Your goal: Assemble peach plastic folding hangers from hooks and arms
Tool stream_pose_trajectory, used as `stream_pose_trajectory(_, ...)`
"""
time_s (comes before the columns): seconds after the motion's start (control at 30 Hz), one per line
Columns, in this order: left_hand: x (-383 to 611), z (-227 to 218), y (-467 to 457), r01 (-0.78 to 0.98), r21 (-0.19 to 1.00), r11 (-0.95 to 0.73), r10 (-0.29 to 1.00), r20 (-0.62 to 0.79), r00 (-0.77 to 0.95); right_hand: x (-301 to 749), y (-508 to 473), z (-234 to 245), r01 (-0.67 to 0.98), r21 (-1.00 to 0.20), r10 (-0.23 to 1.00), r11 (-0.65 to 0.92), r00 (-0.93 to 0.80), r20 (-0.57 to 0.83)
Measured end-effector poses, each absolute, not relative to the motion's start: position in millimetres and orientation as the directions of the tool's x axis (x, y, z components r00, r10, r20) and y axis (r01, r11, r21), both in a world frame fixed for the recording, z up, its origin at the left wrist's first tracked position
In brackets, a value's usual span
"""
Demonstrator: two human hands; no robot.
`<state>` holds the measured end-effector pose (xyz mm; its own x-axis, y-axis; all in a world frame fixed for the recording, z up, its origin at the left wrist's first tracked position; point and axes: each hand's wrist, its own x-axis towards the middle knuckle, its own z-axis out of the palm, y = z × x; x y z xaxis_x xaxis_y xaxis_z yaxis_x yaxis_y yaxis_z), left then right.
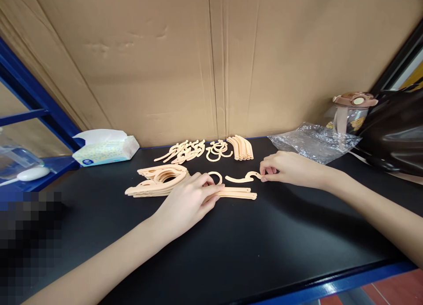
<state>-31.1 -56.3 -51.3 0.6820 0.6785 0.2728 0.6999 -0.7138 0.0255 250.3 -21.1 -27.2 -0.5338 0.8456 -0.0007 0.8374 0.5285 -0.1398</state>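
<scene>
My left hand (190, 201) rests on the black tabletop (231, 248), fingers closed over the near end of a stack of peach plastic hanger arms (239, 193). My right hand (286, 167) pinches the end of a single curved peach piece (243, 178) lying flat on the table. A peach ring-shaped hook (216, 176) lies between the two hands. Left of my left hand sits a pile of assembled peach hanger parts (158, 179).
Further back lie rows of peach hooks (185, 152), rings (218, 151) and curved arms (243, 147). A tissue pack (105, 148) stands back left, a crumpled clear plastic bag (313, 141), a lidded cup (352, 111) and a dark bag (393, 133) back right. Cardboard (211, 58) walls the back.
</scene>
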Motion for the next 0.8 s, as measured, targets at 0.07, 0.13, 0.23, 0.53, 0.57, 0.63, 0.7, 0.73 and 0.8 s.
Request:
stream_pose_trajectory(0.07,-31,-52,-56,0.698,0.027,-0.715,0.677,0.273,0.683,251,-21,-28,0.835,-0.146,0.844,0.53,-0.536,0.004)
stream_pose_trajectory(0.13,-32,-52,-56,0.701,0.025,-0.713,0.679,0.273,0.681,251,-21,-27,0.835,-0.15,0.845,0.529,-0.534,0.005)
stream_pose_trajectory(0.23,-32,-53,-56,0.702,0.03,-0.712,0.682,0.267,0.681,251,-21,-27,0.839,-0.152,0.849,0.522,-0.529,-0.004)
stream_pose_trajectory(0.53,-31,-53,-55,0.707,0.025,-0.707,0.688,0.259,0.679,251,-20,-27,0.844,-0.149,0.85,0.516,-0.526,-0.033)
stream_pose_trajectory(0.57,-31,-53,-55,0.706,0.026,-0.708,0.687,0.259,0.679,251,-20,-27,0.843,-0.146,0.85,0.518,-0.527,-0.03)
stream_pose_trajectory(0.63,-31,-53,-55,0.705,0.029,-0.709,0.686,0.259,0.68,251,-20,-27,0.838,-0.142,0.846,0.527,-0.534,-0.012)
stream_pose_trajectory(0.7,-31,-53,-55,0.702,0.031,-0.711,0.684,0.26,0.681,248,-20,-27,0.826,-0.142,0.836,0.546,-0.549,0.023)
stream_pose_trajectory(0.73,-32,-54,-55,0.702,0.033,-0.712,0.684,0.262,0.681,247,-20,-27,0.816,-0.139,0.827,0.561,-0.56,0.05)
stream_pose_trajectory(0.8,-33,-55,-54,0.699,0.035,-0.714,0.68,0.271,0.681,241,-18,-26,0.79,-0.111,0.798,0.603,-0.592,0.118)
